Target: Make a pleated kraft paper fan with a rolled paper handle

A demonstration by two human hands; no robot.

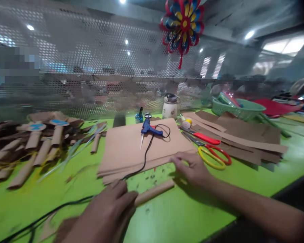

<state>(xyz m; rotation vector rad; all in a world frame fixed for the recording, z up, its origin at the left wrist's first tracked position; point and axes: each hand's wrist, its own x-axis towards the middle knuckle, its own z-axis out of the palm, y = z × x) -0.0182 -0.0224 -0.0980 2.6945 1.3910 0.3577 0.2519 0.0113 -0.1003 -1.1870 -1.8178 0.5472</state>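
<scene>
My left hand (108,209) is closed over a rolled brown paper tube (155,192), whose far end sticks out to the right past my fingers. Just beyond that end, my right hand (192,168) is raised with bent fingers slightly apart and nothing visible in them. Its fingertips are near the front edge of a stack of brown paper sheets (126,145); I cannot tell if they touch it. On the stack rests a blue glue gun (148,128), its black cord (146,157) running down behind my left hand. Scissors (212,155) with red and yellow handles lie right of the stack.
Finished paper tubes (35,141) are heaped at the left with pale ribbons. Behind the stack stand a white flask (170,108) and a small blue bottle (139,117). Brown paper strips (243,135) and a green basket (250,107) are at the right. Perforated metal panels rise behind.
</scene>
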